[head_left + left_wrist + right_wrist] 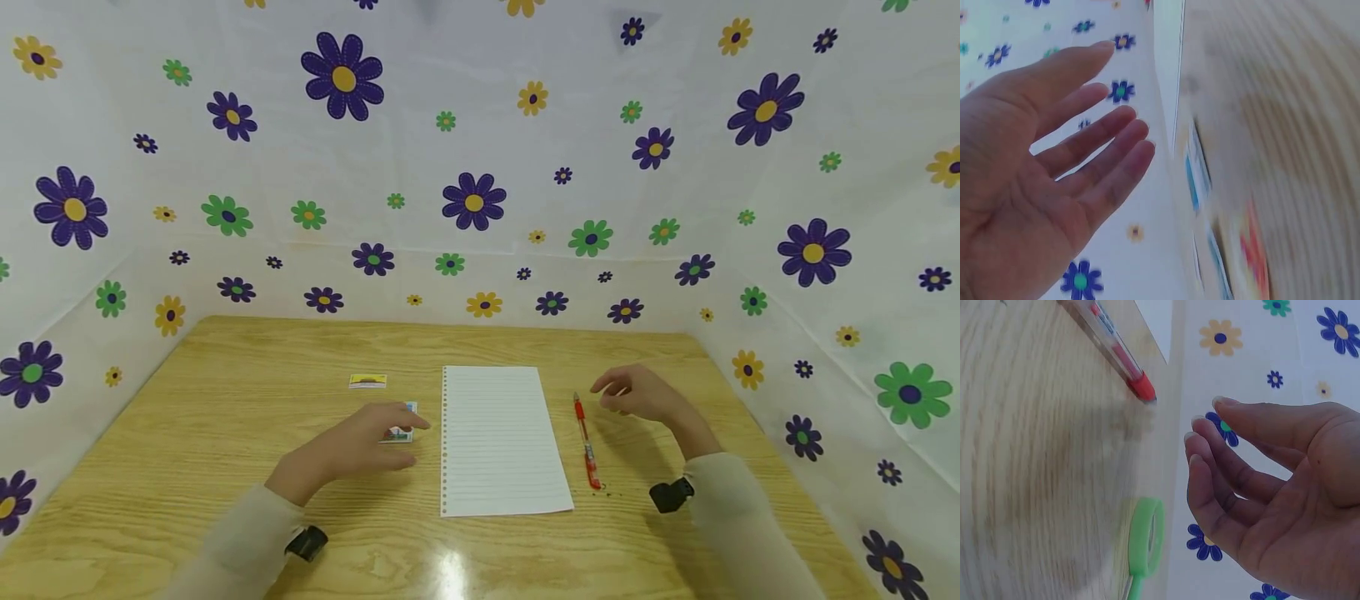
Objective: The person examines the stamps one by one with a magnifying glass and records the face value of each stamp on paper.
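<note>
A lined sheet of paper (498, 442), punched with holes down its left edge, lies on the wooden table between the two hands. My left hand (352, 446) hovers left of it with the fingers spread, partly covering a small printed card (407, 435). Just beyond is a smaller yellow card (367, 381). Beside the sheet's right edge lies a red pen (587, 442). My right hand (641, 396), fingers loosely bent and holding nothing, is above the table to the pen's right. A green round-framed tool resembling a magnifying glass (1147, 537) shows in the right wrist view.
Small dark specks (606, 493) lie by the pen's lower end. A white cloth with printed flowers (472, 150) stands around the back and sides of the table (225, 392). Blurred printed pieces (1250, 256) show low in the left wrist view.
</note>
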{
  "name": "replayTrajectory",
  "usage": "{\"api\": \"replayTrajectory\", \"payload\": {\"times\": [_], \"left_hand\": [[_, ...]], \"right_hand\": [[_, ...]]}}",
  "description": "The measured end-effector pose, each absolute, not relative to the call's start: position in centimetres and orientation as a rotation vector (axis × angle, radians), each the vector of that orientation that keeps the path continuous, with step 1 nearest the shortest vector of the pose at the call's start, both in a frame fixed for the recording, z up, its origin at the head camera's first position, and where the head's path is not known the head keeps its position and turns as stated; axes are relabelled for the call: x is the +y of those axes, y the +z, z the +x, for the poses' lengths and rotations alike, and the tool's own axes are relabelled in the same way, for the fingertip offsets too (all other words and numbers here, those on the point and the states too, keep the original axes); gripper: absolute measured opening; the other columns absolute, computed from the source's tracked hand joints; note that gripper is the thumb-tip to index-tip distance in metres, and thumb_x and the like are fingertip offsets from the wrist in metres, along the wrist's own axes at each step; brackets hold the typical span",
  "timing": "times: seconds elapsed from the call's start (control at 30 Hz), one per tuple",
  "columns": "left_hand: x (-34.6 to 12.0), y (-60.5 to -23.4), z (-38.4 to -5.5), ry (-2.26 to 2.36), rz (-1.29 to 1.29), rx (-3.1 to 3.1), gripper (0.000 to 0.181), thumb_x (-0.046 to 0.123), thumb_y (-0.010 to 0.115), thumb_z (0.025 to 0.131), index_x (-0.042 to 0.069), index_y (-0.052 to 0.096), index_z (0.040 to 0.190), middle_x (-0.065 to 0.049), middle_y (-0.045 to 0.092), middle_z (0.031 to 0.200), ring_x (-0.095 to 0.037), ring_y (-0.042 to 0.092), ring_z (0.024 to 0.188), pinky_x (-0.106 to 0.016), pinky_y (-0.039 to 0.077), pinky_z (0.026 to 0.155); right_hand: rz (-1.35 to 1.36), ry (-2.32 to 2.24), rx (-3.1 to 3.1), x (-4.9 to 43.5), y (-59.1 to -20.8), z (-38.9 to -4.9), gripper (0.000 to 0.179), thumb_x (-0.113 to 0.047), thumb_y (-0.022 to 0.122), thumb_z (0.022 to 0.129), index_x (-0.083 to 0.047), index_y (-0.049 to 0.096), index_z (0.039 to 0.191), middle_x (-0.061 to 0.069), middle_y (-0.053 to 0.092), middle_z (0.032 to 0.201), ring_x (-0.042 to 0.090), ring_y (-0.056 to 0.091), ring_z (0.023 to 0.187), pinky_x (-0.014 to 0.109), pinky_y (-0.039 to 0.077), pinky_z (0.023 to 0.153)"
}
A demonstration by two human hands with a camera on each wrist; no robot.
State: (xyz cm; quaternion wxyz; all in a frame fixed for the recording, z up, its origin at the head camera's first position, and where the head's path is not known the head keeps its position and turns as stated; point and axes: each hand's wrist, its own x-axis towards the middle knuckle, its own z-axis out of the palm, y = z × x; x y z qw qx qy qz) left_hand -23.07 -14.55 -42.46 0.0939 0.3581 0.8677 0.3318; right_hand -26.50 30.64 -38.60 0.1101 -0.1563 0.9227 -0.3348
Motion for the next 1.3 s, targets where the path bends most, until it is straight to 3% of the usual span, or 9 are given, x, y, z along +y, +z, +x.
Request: {"api": "replayTrajectory", "payload": {"times": [0.2, 0.53, 0.67, 1.07, 1.3], "left_hand": [[-11.8, -42.9, -23.1, 0.851, 1.106, 2.642, 0.039, 0.016, 0.077, 0.092, 0.0, 0.071, 0.127, -0.01, 0.068, 0.107, -0.02, 0.065, 0.091, -0.025, 0.057, 0.076], [-9.9, -43.6, -22.4, 0.777, 0.996, 2.648, 0.046, 0.019, 0.082, 0.089, 0.002, 0.069, 0.131, -0.008, 0.063, 0.107, -0.01, 0.052, 0.078, -0.024, 0.047, 0.069], [-9.7, -43.9, -22.2, 0.802, 0.973, 2.657, 0.044, 0.017, 0.084, 0.086, 0.001, 0.073, 0.125, -0.006, 0.061, 0.102, -0.012, 0.048, 0.078, -0.023, 0.043, 0.067], [-9.5, -44.1, -22.2, 0.887, 0.894, 2.654, 0.042, 0.013, 0.087, 0.083, -0.003, 0.074, 0.12, -0.008, 0.063, 0.104, -0.018, 0.06, 0.092, -0.026, 0.053, 0.075], [-9.5, -44.1, -22.2, 0.908, 0.868, 2.642, 0.041, 0.012, 0.087, 0.083, -0.002, 0.075, 0.119, -0.007, 0.063, 0.105, -0.017, 0.057, 0.091, -0.026, 0.051, 0.074]], "right_hand": [[-0.52, -0.943, 2.693, 29.3, -39.3, -26.4, 0.025, 0.001, 0.066, 0.095, 0.009, 0.067, 0.118, 0.027, 0.071, 0.103, 0.03, 0.07, 0.086, 0.039, 0.06, 0.072], [-0.518, -0.786, 2.768, 28.3, -40.6, -26.2, 0.031, 0.002, 0.071, 0.09, 0.0, 0.07, 0.121, 0.021, 0.073, 0.1, 0.033, 0.071, 0.09, 0.045, 0.061, 0.078], [-0.509, -0.783, 2.753, 28.0, -40.9, -26.3, 0.03, 0.002, 0.072, 0.089, -0.001, 0.071, 0.118, 0.02, 0.072, 0.098, 0.029, 0.07, 0.087, 0.041, 0.059, 0.076], [-0.52, -0.697, 2.79, 27.6, -41.5, -26.9, 0.02, 0.009, 0.073, 0.084, -0.002, 0.071, 0.101, 0.015, 0.069, 0.091, 0.02, 0.061, 0.08, 0.036, 0.054, 0.075], [-0.541, -0.616, 2.834, 27.6, -41.6, -27.1, 0.02, 0.009, 0.078, 0.081, -0.005, 0.072, 0.094, 0.008, 0.068, 0.086, 0.017, 0.058, 0.08, 0.037, 0.055, 0.078]]}}
